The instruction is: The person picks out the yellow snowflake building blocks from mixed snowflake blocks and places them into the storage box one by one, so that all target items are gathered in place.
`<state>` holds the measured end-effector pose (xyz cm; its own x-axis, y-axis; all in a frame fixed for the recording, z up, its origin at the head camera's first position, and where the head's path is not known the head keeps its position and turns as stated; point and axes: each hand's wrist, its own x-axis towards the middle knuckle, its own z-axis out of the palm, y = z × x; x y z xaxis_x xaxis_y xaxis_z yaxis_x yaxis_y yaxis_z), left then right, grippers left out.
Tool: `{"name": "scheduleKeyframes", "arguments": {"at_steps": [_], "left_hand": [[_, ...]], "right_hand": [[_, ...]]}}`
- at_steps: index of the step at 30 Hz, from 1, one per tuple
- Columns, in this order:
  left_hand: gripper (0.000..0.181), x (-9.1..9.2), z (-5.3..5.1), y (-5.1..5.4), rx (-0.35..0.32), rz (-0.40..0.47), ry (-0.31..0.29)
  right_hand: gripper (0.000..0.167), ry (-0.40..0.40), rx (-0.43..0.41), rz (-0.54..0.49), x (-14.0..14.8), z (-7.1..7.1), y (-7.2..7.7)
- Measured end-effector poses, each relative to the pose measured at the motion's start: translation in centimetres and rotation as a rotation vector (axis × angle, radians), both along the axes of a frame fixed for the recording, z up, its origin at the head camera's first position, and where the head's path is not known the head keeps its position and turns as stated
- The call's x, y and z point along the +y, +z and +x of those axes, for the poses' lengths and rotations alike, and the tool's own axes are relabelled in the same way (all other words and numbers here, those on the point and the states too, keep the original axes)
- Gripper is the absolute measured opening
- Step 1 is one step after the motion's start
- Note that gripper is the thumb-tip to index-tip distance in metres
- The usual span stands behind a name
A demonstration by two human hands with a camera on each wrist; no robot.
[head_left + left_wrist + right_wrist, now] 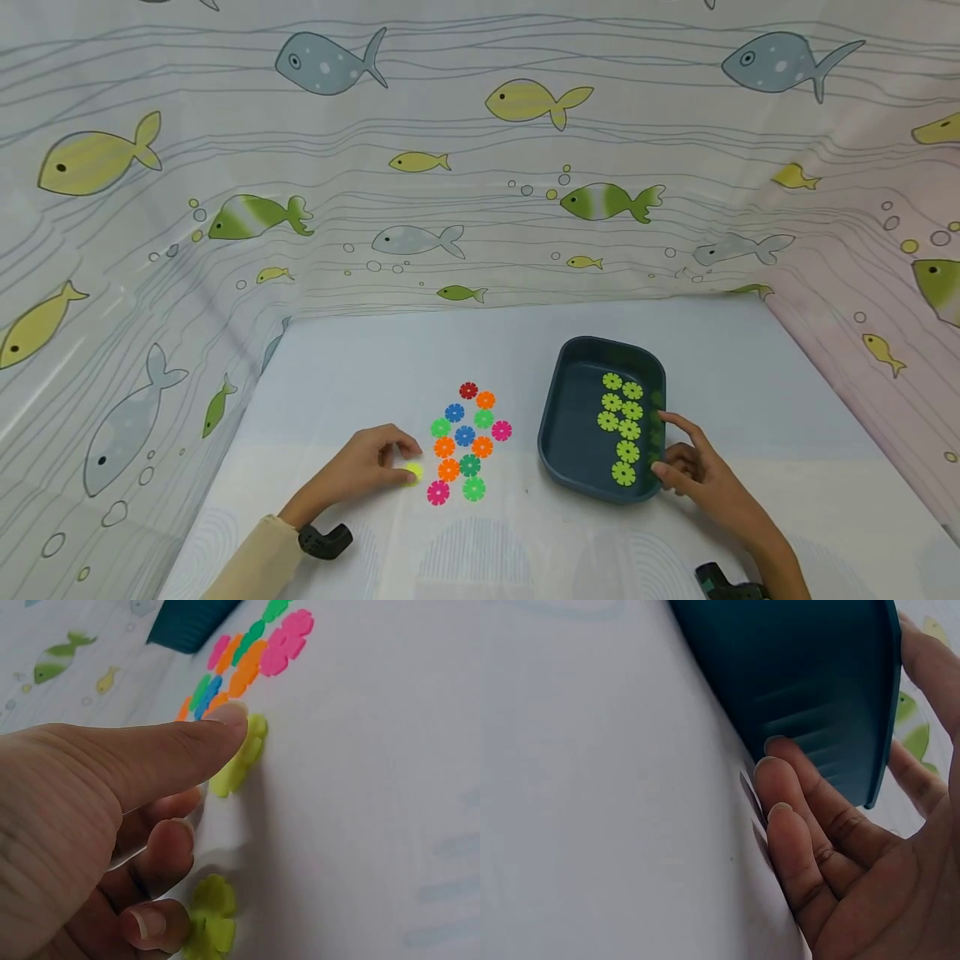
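Observation:
My left hand [367, 462] pinches a yellow flower-shaped disc [413, 472], the thumb lying on it in the left wrist view. Another yellow-green flower disc [214, 922] shows there beside the curled little finger; whether it is held or lies on the table I cannot tell. With thumb and index finger at its rim, my right hand [697, 467] holds the right side of a dark blue tray [573, 425]. The other right fingers curl against the outer wall [817, 712] in the right wrist view. Several yellow-green flower discs [627, 429] lie inside the tray, toward its right side.
Between left hand and tray lies a loose group of flower discs: orange [448, 470], blue [465, 436], green [474, 488], pink [438, 492] and dark red [468, 390]. A fish-printed curtain [420, 200] rises behind and beside the white table [390, 358].

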<state>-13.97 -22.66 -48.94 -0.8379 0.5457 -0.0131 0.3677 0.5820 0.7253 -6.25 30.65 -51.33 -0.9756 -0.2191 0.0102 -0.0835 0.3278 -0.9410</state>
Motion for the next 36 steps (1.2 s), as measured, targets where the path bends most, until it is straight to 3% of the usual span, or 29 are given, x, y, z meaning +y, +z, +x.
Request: {"name": "scheduleKeyframes", "arguments": {"at_steps": [15,23,36], "left_hand": [[0.025,-0.16,-0.14,-0.25,0.012,-0.049,-0.028],[0.026,-0.26,-0.32,-0.16,-0.029,-0.078,-0.033],[0.014,0.25,-0.90,0.16,-0.014,-0.037,-0.046]], "right_hand": [[0.074,-0.017,-0.024,-0.003,0.04,0.03,-0.21],[0.074,-0.001,-0.001,-0.008,-0.04,0.03,-0.14],[0.075,0.006,0.004,-0.007,0.04,0.06,-0.13]]}}
